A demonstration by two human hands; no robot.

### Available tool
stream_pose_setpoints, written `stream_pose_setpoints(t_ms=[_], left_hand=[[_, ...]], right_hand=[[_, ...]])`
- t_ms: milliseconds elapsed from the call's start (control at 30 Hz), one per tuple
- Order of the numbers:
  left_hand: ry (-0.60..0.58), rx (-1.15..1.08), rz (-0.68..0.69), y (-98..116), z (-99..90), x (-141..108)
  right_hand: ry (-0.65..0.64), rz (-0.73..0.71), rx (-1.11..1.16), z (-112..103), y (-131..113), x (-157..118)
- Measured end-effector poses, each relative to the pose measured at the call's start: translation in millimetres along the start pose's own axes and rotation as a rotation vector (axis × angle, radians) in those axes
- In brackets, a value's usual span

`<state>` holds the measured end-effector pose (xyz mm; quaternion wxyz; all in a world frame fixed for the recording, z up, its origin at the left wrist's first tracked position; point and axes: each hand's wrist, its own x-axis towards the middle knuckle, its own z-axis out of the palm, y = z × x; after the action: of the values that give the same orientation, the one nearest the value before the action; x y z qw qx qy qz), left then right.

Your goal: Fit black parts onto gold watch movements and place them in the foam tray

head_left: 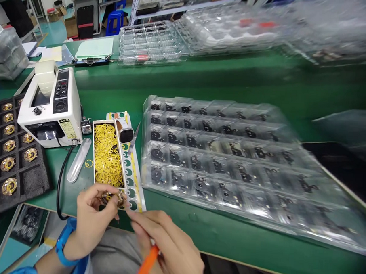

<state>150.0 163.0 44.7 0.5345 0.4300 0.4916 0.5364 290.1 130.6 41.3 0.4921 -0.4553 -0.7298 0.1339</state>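
My left hand (98, 206) pinches a small round gold-and-dark part (119, 199) between thumb and fingers, just below the white box (94, 157) of thin yellow rings (108, 154). In my right hand (169, 241) is an orange-handled tool (148, 262), slim like a pen; its kind cannot be made out. The right fingertips are close beside the round part, and the tool's working end is hidden or blurred. A strip of sheet with cut-outs (138, 191) lies under and beside the box.
A white tape dispenser (51, 107) stands at left, beside a black foam tray (32, 183) of round gold parts. Tweezers (134, 139) and a watch-like object (126, 134) lie by the box. A large clear blister tray (181, 185) with dark parts covers the right side.
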Motion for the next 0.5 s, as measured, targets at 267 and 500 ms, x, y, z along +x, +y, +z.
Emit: stream_pose_setpoints(t_ms=[267,500], left_hand=[[-0.063,0.259,0.297,-4,-8.1,-14],[-0.109,0.318,0.368,-11,-17.9,-13]], right_hand=[[0.119,0.059,-0.115,26,2,12],[-0.009,0.156,0.150,26,2,28]])
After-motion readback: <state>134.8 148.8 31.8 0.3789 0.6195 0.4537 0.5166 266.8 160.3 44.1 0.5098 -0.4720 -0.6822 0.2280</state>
